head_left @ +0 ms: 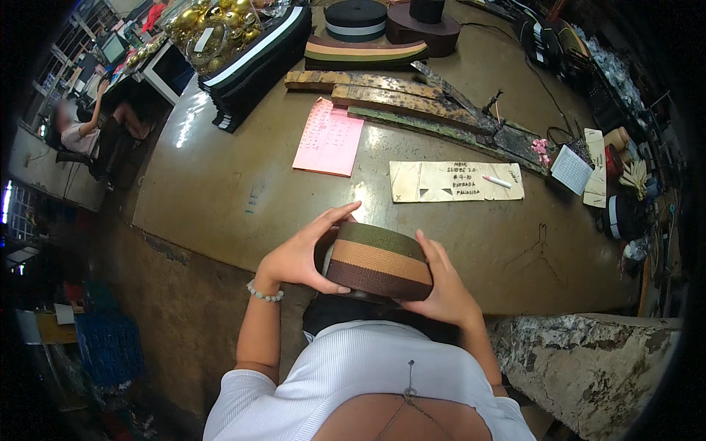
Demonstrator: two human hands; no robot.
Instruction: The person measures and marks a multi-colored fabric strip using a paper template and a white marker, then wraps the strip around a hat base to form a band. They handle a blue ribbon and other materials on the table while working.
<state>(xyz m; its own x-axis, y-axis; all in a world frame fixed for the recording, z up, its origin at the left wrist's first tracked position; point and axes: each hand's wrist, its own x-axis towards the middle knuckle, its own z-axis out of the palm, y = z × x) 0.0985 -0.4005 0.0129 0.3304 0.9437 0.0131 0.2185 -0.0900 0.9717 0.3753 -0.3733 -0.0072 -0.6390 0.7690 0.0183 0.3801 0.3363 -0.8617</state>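
A thick roll of striped webbing (380, 259), banded olive green, tan and dark brown, is held on edge at the table's near side, close to my body. My left hand (301, 253) cups its left end, thumb low near the brown band and fingers curved round the far side. Its index finger stretches out past the roll. Around the right end wraps my right hand (446, 287), its thumb or finger up along the olive edge and its other fingers partly hidden beneath. A long cream cardboard pattern (412, 181) with handwriting lies just beyond, with a pen (498, 181) on it.
A pink paper sheet (331, 140) lies on the table (220, 191). Behind it are worn wooden strips joined to a metal cutter-like arm (507, 136), stacked striped strips (366, 53), webbing rolls (356, 20) and bagged gold balls (213, 33). A person (79, 136) sits at far left.
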